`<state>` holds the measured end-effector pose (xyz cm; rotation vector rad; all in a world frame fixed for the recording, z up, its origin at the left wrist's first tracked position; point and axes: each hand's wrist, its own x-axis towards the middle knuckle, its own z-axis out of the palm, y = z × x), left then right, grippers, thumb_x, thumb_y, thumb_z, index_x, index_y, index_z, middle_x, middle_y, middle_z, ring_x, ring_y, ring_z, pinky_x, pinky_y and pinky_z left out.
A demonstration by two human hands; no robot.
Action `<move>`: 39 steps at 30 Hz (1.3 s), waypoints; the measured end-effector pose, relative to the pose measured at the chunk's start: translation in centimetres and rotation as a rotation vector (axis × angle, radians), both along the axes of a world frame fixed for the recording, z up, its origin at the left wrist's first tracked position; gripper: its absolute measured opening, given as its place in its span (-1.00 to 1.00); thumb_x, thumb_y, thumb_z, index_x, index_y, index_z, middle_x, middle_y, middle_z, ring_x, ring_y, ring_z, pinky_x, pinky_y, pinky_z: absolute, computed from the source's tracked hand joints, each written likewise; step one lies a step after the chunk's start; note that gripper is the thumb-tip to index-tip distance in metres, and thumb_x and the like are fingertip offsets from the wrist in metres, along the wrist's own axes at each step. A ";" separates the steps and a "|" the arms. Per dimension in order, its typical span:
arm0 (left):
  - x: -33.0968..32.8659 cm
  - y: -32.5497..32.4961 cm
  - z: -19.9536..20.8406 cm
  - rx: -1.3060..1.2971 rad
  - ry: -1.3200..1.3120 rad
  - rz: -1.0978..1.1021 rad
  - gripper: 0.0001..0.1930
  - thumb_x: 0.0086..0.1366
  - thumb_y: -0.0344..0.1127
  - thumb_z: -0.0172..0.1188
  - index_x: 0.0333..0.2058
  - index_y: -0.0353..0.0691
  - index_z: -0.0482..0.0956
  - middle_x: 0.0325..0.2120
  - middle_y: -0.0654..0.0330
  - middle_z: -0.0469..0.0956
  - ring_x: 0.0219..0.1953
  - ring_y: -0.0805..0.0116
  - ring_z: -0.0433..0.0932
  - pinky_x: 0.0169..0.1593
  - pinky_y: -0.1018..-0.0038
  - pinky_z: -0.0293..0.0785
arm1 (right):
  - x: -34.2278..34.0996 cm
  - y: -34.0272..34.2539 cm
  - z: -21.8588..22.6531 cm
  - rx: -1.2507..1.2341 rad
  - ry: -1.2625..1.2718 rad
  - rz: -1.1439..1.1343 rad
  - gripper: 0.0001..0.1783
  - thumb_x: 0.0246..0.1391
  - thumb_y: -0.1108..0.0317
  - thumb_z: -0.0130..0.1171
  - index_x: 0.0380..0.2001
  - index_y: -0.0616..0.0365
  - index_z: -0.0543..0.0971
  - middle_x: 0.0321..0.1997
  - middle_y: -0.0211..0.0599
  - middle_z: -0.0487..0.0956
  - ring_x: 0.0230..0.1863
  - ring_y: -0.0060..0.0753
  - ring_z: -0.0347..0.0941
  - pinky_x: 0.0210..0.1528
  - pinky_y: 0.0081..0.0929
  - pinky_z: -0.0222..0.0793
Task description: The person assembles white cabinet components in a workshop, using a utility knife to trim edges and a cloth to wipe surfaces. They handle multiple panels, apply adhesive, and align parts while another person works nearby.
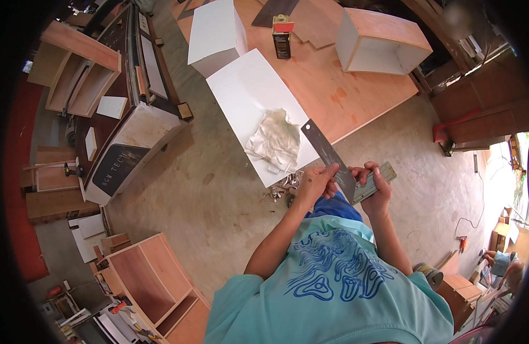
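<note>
Dark blade (327, 150) — left hand (317, 183) pinching its edge, right hand (376, 194) gripping greenish piece (387, 174).
Looks thin, stiff, light — hold flat faces beside left fingertips.

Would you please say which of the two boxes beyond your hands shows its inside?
The wooden-topped right box shows its white inside; the left box, only white outsides.

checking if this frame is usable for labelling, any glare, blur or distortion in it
Head view: fisheye distortion, with black closing in at the corners; glare washes out the bright opening at far right; a hazy, blurred patch sits near the top right; the dark strip and white panel read clearly.
</note>
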<state>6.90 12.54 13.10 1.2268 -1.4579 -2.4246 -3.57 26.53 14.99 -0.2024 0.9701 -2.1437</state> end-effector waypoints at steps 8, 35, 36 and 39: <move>2.6 -7.1 -6.2 -1.380 -0.216 -0.116 -0.59 0.27 -0.18 0.13 -0.01 -0.33 0.44 0.07 -0.16 0.33 0.16 -0.13 0.25 0.14 0.07 0.26 | -4.5 -4.0 -0.5 0.249 0.261 -0.227 -0.76 0.11 0.38 0.10 -0.19 0.29 0.47 -0.47 -0.29 0.51 -0.31 -0.36 0.48 0.04 -0.28 0.33; 8.0 -14.7 -9.3 -0.519 -0.512 0.664 -0.60 0.38 -0.15 -0.01 -0.19 -0.49 0.53 -0.28 0.08 0.58 -0.25 0.34 0.50 -0.12 0.44 0.40 | -9.5 -12.6 -10.9 0.827 0.818 0.603 -0.53 -0.11 0.23 0.25 -0.15 0.32 0.46 -0.41 0.09 0.59 -0.33 0.05 0.56 -0.23 -0.19 0.44; 7.9 -14.3 -9.3 -0.522 -0.481 0.703 -0.60 0.38 -0.15 -0.01 -0.20 -0.48 0.54 -0.30 0.10 0.58 -0.27 0.35 0.49 -0.14 0.45 0.40 | -9.5 -12.9 -10.6 0.836 0.806 0.627 -0.53 -0.11 0.24 0.25 -0.14 0.31 0.47 -0.40 0.09 0.59 -0.32 0.03 0.56 -0.22 -0.20 0.45; 7.4 -13.7 -8.6 -0.486 -0.457 0.730 -0.60 0.37 -0.12 0.00 -0.22 -0.44 0.56 -0.35 0.14 0.58 -0.32 0.39 0.49 -0.19 0.49 0.40 | -9.4 -13.5 -9.9 0.849 0.865 0.677 -0.53 -0.10 0.24 0.23 -0.13 0.33 0.50 -0.38 0.11 0.59 -0.28 0.04 0.56 -0.18 -0.20 0.45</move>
